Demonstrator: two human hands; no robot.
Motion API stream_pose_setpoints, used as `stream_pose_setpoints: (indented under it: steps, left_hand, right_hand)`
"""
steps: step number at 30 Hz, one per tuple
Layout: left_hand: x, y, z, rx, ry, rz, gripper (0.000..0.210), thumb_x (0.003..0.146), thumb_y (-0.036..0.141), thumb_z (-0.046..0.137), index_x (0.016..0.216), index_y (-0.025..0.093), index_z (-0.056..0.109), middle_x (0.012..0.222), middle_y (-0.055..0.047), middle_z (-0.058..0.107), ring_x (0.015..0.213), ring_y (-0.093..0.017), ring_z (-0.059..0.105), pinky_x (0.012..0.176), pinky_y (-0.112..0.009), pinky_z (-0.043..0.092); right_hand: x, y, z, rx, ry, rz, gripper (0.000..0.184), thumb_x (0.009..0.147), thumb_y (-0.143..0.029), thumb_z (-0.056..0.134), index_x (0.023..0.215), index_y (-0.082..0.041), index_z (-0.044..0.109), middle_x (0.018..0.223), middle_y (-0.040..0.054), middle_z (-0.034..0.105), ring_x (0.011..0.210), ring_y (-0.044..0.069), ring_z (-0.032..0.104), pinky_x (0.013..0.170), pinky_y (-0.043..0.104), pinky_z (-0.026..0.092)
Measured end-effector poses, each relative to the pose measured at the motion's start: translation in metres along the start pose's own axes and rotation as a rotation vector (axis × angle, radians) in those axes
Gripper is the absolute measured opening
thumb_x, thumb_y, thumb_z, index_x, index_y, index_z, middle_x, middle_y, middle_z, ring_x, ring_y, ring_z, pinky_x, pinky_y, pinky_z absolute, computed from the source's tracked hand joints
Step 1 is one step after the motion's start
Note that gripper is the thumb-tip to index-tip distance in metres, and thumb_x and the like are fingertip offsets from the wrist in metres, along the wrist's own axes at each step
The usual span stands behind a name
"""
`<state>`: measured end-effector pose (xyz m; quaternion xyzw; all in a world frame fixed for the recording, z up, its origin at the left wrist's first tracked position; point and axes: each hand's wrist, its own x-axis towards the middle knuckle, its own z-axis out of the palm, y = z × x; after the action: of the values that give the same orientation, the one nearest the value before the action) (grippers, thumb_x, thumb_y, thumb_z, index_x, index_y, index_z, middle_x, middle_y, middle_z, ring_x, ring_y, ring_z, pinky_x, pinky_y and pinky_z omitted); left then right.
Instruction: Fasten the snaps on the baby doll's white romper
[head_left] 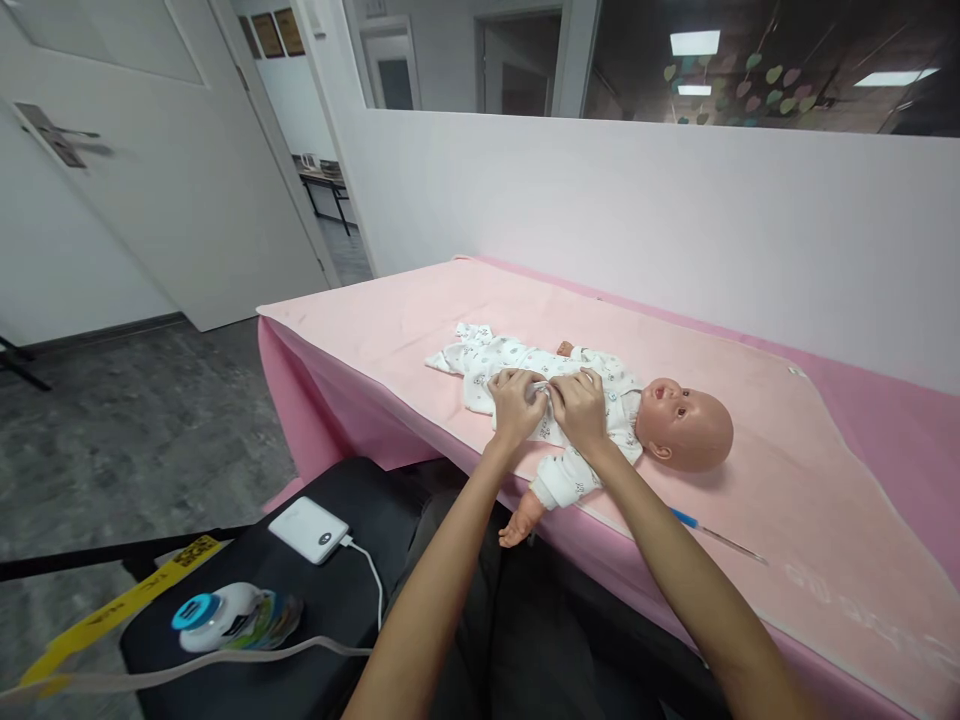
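Note:
A baby doll (686, 425) lies on its back on the pink-covered table, its head to the right. It wears a white patterned baby outfit (495, 358) with long sleeves and legs. My left hand (517, 400) and my right hand (579, 402) meet at the doll's waist, both with fingers closed on the fabric. A small bunched bit of white cloth shows between the fingertips; exactly what part it is, I cannot tell. One doll arm (525, 518) hangs over the table's near edge, below my hands.
A blue-handled thin rod (716, 535) lies right of my right forearm on the pink cover (810, 500). On the black chair (337, 600) at lower left rest a white power bank (309, 530) with a cable and a blue-capped bottle (232, 615). A white wall (637, 220) stands behind the table.

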<state>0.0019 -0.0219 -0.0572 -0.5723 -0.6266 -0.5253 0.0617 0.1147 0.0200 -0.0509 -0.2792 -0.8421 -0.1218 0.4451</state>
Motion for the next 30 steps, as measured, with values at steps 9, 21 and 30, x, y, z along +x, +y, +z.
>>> stream_pose_setpoints:
  steps: [9,21,30]
  left_hand:
    - [0.0001,0.0010,-0.0041,-0.050,0.037,-0.036,0.025,0.068,0.008,0.051,0.089,0.022,0.053,0.079,0.000,0.062,0.086,-0.020,0.054,0.087,-0.038,0.034]
    - [0.0011,0.0004,-0.0053,-0.098,-0.009,-0.040,0.027,0.067,0.007,0.048,0.089,0.021,0.055,0.074,0.001,0.058,0.079,-0.018,0.055,0.086,-0.035,0.034]
    - [-0.0002,0.0019,-0.0049,-0.153,0.012,-0.045,0.029,0.064,0.009,0.046,0.087,0.022,0.057,0.065,0.003,0.053,0.074,-0.017,0.052,0.084,-0.034,0.032]
  right_hand:
    - [-0.0001,0.0000,-0.0004,-0.063,0.023,-0.024,0.022,0.091,-0.019,0.040,0.080,-0.020,0.060,0.070,0.0020,0.064,0.071,0.017,0.052,0.091,0.035,0.033]
    - [-0.0007,0.0012,0.0020,-0.066,0.014,-0.009,0.021,0.091,-0.021,0.040,0.088,-0.018,0.061,0.071,0.0030,0.066,0.072,0.017,0.055,0.092,0.036,0.034]
    - [-0.0010,0.0000,0.0004,-0.052,0.044,-0.008,0.022,0.092,-0.022,0.040,0.099,-0.016,0.060,0.074,0.0035,0.066,0.071,0.016,0.056,0.090,0.035,0.036]
